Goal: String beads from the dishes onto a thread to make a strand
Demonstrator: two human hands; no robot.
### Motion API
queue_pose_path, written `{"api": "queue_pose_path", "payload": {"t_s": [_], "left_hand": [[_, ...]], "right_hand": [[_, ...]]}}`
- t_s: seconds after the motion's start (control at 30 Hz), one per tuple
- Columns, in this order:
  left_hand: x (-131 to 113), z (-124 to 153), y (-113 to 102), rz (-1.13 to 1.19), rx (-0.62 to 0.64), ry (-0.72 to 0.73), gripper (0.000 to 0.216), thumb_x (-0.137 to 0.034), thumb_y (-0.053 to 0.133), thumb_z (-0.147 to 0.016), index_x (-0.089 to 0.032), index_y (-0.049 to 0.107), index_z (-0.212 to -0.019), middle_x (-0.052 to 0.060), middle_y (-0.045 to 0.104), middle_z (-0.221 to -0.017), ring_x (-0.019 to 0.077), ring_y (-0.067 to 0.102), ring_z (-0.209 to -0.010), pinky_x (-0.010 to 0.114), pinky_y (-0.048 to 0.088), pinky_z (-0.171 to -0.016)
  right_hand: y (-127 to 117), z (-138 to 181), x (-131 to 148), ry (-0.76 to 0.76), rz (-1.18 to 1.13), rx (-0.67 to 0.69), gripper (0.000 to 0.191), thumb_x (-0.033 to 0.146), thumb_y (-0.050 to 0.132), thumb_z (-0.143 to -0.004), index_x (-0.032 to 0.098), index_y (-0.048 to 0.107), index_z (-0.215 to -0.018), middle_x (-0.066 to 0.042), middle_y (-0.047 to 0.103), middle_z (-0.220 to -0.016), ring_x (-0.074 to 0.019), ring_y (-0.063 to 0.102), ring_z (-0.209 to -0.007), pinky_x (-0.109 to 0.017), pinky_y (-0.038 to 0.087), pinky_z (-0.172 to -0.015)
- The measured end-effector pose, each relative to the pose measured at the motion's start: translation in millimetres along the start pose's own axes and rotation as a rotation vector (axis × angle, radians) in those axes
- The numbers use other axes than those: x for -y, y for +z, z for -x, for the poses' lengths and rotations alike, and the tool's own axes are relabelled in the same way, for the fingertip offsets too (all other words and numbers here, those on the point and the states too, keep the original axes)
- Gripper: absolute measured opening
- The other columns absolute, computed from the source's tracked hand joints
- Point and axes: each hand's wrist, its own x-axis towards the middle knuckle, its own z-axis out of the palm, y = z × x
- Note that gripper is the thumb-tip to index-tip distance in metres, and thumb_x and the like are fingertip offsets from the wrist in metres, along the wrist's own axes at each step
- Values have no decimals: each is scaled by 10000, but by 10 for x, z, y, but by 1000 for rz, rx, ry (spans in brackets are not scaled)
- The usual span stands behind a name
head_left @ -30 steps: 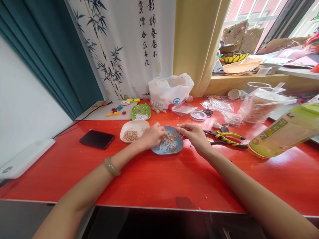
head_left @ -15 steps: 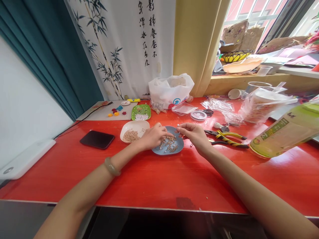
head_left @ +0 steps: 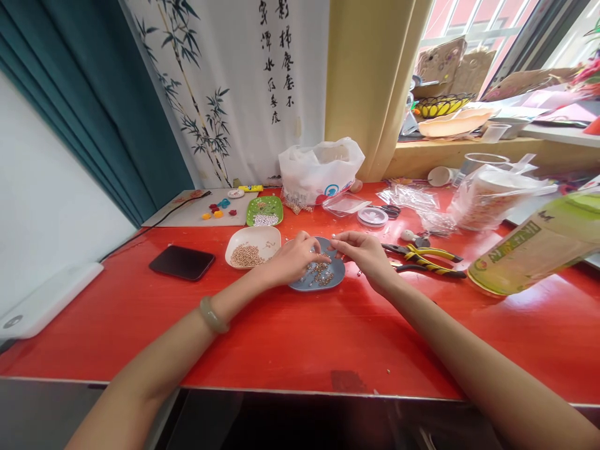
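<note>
My left hand is over the left part of a blue-grey dish, its fingers bent and drawn together above the beads; whether anything is between them is too small to tell. Gold and pale beads lie in this dish. At the dish's right rim my right hand is closed in a pinch, a small white bead showing at its fingertips. A few tiny beads show just below that hand. Left of the dish, a cream bowl holds many gold beads.
Yellow-and-black pliers lie right of my right hand, near a tilted green-labelled bottle. A phone rests at left. Behind are a green tray of white beads, a white plastic bag and a round lidded container.
My left hand has shifted slightly left, its fingers moving a little over the beads and uncovering more of the cream bowl. My right hand keeps its pinch in nearly the same place.
</note>
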Motion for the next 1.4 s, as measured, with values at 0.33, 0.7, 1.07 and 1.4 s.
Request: {"api": "queue_pose_path", "payload": {"t_s": [0.33,0.7,1.07,1.4], "left_hand": [[35,9,22,-18,26,20,508,-10,446,-667,-316,553,-1058,37,489,-1003,205,353,-957,280,350,-683],[34,-8,30,-8,-11,14,456,-32,435,-702,-306,563,-1043,34,504,-1000,204,358,-963,281,371,-666],[-91,-121,54,48,-75,-13,260,-199,391,-815,-231,617,-940,52,568,-890,192,400,-904,289,381,-662],[-184,-248,2,125,-49,-202,155,-243,482,-749,-196,625,-783,50,564,-763,201,452,-842,276,349,-602]], "right_hand": [[2,13,34,7,-13,-8,182,322,610,-650,146,593,-692,-29,626,-687,-84,501,-543,-223,393,-524],[-5,-1,12,9,-34,-1,172,309,612,-658,144,595,-701,-28,633,-691,-81,513,-542,-216,396,-518],[2,16,31,2,-49,7,172,298,618,-648,132,590,-683,-9,603,-636,-73,497,-529,-213,383,-515],[-20,-7,6,-14,-67,11,171,297,611,-652,131,586,-682,5,581,-623,-67,483,-517,-213,386,-520]]}}
